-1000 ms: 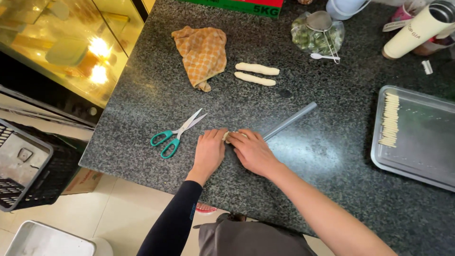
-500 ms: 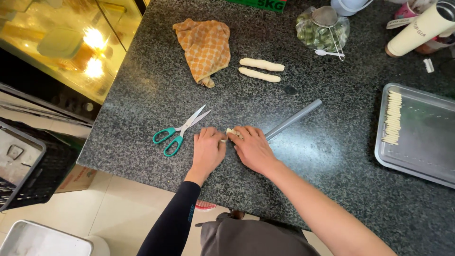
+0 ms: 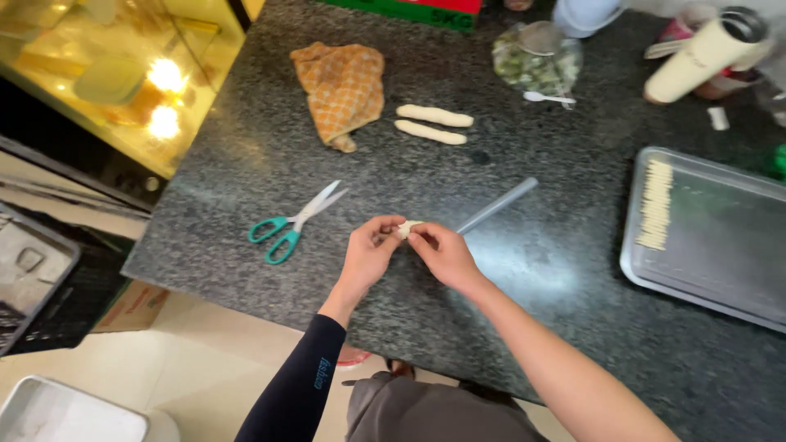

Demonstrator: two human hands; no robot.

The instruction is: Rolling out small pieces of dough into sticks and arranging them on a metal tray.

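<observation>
- Left hand (image 3: pixel 366 255), in a dark sleeve, pinching one end of a small pale dough piece (image 3: pixel 407 228) between thumb and fingertips, just above the dark granite counter (image 3: pixel 246 188), near its front edge.
- Right hand (image 3: pixel 443 253), bare-armed, gripping the other end of the same dough piece with curled fingertips; both hands meeting over it, thumbs nearly touching.
- Dough piece mostly hidden by the fingers, only a short pale stretch showing between the two hands; exact shape not possible to tell.
- Slim clear rod (image 3: pixel 497 205) lying flat on the counter, slanting up and to the right from just beside the right hand's knuckles.
- Teal-handled scissors (image 3: pixel 293 223) lying slightly parted to the left of the left hand, handles toward the front edge, blades pointing inward.
- Two rolled dough logs (image 3: pixel 433 123) side by side farther back, close together, near the middle of the counter.
- Orange checked cloth (image 3: pixel 342 88) crumpled just left of the logs, toward the back left corner.
- Metal tray (image 3: pixel 720 245) at the right edge, with a row of thin pale strips (image 3: pixel 655 203) along its left side.
- Clear bag of greenish bits (image 3: pixel 536 61) with a small white spoon (image 3: pixel 547 98) at the back edge.
- Cream-coloured cylinder (image 3: pixel 704 57) lying tilted at the back right corner.
</observation>
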